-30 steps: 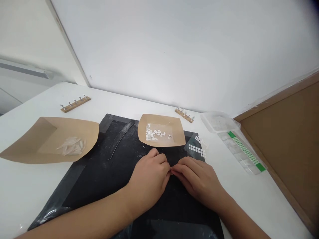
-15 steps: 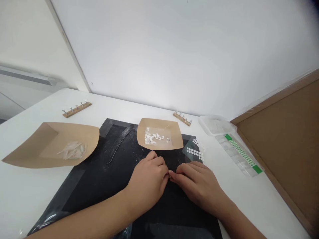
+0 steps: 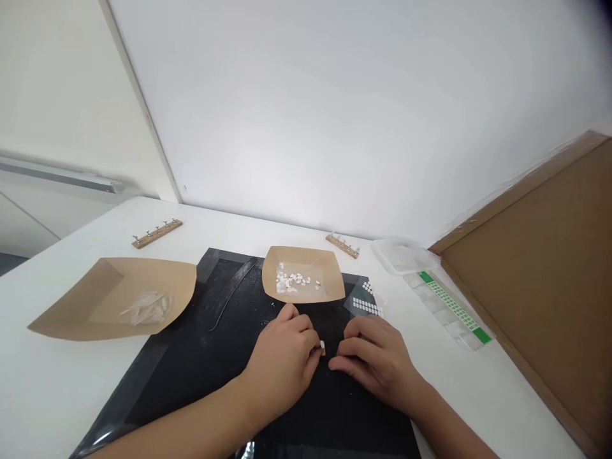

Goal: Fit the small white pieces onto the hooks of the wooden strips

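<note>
In the head view, my left hand (image 3: 287, 350) is closed in a pinch over the black mat. A small white-and-tan piece (image 3: 322, 348) pokes out from its fingertips; the rest is hidden by the fingers. To the right, apart from that piece, my right hand (image 3: 375, 357) has its thumb and curled fingers slightly apart, with nothing visible between them. Just beyond the hands, a brown paper tray (image 3: 329, 293) holds several small white bits (image 3: 294, 279). Near my right hand lies a clear sheet of white dots (image 3: 367, 306) on the mat's edge.
At left, a larger brown paper tray (image 3: 90, 306) holds translucent slips (image 3: 149, 307). A thin dark curved strip (image 3: 229, 298) lies on the black mat (image 3: 215, 357). Wooden strips with metal pegs (image 3: 157, 234) stand at the back. A clear box (image 3: 401, 256) and green-labelled case (image 3: 454, 307) are at right.
My right hand has drawn away from my left fingertips, its fingers parting. The small white-and-tan piece now shows in my left pinch. The whole view has shifted slightly.
</note>
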### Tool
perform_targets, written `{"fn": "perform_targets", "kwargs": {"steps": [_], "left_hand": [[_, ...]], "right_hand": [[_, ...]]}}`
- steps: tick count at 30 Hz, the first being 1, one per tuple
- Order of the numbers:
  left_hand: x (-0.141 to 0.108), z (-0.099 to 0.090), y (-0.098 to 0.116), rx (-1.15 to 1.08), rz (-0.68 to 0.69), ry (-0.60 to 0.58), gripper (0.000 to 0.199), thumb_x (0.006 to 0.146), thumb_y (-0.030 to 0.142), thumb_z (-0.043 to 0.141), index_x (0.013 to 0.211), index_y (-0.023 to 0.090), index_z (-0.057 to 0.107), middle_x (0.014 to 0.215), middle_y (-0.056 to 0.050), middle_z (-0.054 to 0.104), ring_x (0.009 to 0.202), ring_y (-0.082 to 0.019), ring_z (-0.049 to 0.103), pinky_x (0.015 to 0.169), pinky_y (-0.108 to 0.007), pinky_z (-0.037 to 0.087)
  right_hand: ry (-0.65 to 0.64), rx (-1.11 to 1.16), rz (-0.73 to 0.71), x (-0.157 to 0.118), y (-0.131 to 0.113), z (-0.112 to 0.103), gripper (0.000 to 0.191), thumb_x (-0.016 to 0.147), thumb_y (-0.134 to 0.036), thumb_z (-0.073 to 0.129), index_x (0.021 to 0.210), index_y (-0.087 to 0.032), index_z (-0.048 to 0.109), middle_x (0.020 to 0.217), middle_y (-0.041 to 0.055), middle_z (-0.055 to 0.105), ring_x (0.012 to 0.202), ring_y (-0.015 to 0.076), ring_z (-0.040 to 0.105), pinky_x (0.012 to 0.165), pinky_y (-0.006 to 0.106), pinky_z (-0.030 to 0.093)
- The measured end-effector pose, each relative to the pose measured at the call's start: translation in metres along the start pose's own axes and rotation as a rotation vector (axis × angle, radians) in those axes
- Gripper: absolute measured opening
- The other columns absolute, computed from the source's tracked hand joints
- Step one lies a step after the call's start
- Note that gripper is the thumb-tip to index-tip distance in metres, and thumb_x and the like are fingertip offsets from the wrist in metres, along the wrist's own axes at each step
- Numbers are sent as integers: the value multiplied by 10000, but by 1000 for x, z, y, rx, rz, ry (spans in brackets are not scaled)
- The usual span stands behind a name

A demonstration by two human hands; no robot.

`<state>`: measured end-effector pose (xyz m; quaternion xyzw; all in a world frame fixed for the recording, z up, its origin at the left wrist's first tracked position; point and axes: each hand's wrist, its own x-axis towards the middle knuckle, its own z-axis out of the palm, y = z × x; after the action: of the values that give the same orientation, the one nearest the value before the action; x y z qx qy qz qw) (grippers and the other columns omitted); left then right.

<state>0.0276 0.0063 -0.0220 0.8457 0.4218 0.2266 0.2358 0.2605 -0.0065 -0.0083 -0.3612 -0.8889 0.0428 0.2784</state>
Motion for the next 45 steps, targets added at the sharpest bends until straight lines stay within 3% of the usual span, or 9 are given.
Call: {"fn": "perform_targets", "kwargs": {"steps": [5, 8, 12, 15, 20, 24, 29, 35, 45], "left_hand": [[-2, 1, 1, 14, 31, 24, 159, 980, 200, 624, 868, 200, 736, 903, -51, 700, 968, -254, 548, 830, -392, 494], [-2, 2, 0, 33, 28, 30, 158, 983, 210, 613, 881, 212, 733, 913, -49, 697, 968, -256, 548, 849, -407, 472], [-1, 3, -2, 58, 0, 39, 125, 969, 218, 628, 894, 220, 727, 939, -46, 696, 981, -255, 550, 866, -413, 448], [-1, 3, -3, 59, -5, 53, 115, 962, 229, 647, 885, 224, 733, 929, -44, 699, 984, -252, 551, 861, -404, 439], [1, 3, -2, 59, -30, 57, 154, 959, 237, 657, 834, 220, 744, 905, -46, 712, 980, -253, 557, 827, -406, 416], [1, 1, -2, 53, -43, 42, 73, 910, 222, 716, 848, 230, 756, 923, -31, 728, 987, -255, 562, 820, -407, 412], [0, 1, -1, 52, -43, 42, 92, 898, 185, 693, 846, 228, 755, 908, -42, 725, 994, -265, 560, 829, -419, 417], [1, 3, -2, 54, -48, 56, 97, 883, 169, 672, 823, 215, 732, 906, -46, 721, 990, -272, 558, 826, -427, 421], [1, 6, -2, 20, -36, 83, 139, 868, 118, 644, 812, 208, 734, 887, -53, 712, 957, -258, 546, 819, -412, 418]], "right_hand": [[37, 20, 82, -1, 6, 4, 215, 1064, -313, 630, 883, -223, 703, 860, 26, 690, 757, 174, 622, 704, 325, 470], [67, 77, 109, -1, 7, 8, 152, 1075, -240, 589, 1054, -253, 739, 945, 31, 742, 836, 187, 681, 765, 329, 536], [94, 134, 175, -2, 7, 10, 298, 1093, -162, 483, 1260, -285, 696, 1051, 38, 778, 953, 192, 731, 855, 338, 594], [62, 127, 180, -3, 6, 10, 312, 1080, -183, 517, 1320, -303, 676, 1102, 47, 781, 1004, 207, 740, 893, 360, 609], [86, 137, 271, -2, -3, 17, 151, 1016, -303, 676, 1160, -278, 710, 1042, 53, 778, 934, 224, 752, 826, 353, 617], [66, 184, 349, 2, -14, 24, 174, 942, -371, 787, 1031, -252, 696, 926, 19, 762, 821, 196, 736, 721, 303, 582], [54, 236, 415, 4, -21, 28, 59, 958, -291, 731, 923, -249, 709, 840, -8, 750, 748, 176, 722, 658, 284, 538], [72, 275, 499, 7, -25, 30, 60, 943, -289, 699, 909, -242, 712, 831, -1, 759, 678, 178, 702, 584, 282, 508], [80, 300, 539, 16, -31, 30, 58, 871, -210, 696, 836, -225, 652, 780, -7, 717, 681, 171, 681, 604, 270, 512]]}}
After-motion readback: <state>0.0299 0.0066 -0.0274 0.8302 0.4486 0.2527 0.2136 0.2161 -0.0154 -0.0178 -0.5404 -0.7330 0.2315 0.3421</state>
